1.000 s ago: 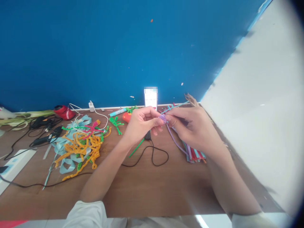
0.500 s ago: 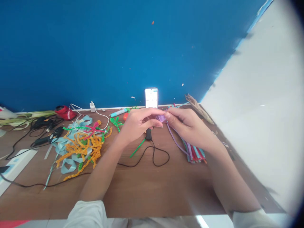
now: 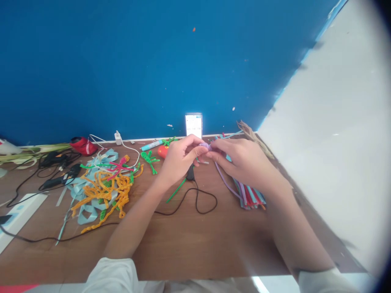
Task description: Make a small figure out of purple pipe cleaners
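Note:
Above the brown table, my left hand (image 3: 179, 159) and my right hand (image 3: 241, 160) meet fingertip to fingertip. Both pinch a small coiled purple pipe cleaner (image 3: 205, 145), most of it hidden by my fingers. Its loose purple tail (image 3: 224, 181) hangs from under my right hand down toward a flat bundle of coloured pipe cleaners (image 3: 249, 196) lying on the table below my right wrist.
A tangle of orange, green and pink pipe cleaners with pale blue ribbon (image 3: 100, 188) lies at the left. A phone (image 3: 193, 125) leans on the blue wall. A black cable (image 3: 195, 199) loops mid-table, beside a green stem (image 3: 176, 190). A white power strip (image 3: 18, 211) sits far left.
My hands stay joined on the purple coil. The fingers have shifted slightly around it, and the coil sits a little higher between the fingertips.

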Demonstrator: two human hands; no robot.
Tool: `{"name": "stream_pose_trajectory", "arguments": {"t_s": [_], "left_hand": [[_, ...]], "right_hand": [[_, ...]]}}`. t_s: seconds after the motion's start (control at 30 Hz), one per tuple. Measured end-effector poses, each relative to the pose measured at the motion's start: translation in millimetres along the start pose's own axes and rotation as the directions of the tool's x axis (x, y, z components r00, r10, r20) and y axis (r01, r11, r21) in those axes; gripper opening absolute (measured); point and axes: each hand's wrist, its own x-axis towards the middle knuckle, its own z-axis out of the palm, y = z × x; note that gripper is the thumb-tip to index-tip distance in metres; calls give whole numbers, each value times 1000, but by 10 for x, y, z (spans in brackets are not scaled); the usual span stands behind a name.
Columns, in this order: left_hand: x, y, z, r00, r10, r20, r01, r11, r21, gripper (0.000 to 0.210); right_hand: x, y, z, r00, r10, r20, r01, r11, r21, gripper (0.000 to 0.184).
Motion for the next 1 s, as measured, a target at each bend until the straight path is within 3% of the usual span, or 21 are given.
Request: {"name": "stream_pose_trajectory", "arguments": {"t_s": [0.3,0.73,1.0], "left_hand": [[2,29,46,996,10,-85,-15,998,-63,25],[1,49,75,989,-145,29,145,916,-374,33],[-22,123,54,974,-213,78,223,839,-497,36]], "right_hand": [[18,-95,60,998,32,-57,-30,999,39,26],[57,-63,132,984,-124,-127,139,983,118,24],[68,-71,214,985,-120,-128,135,985,111,21]]}}
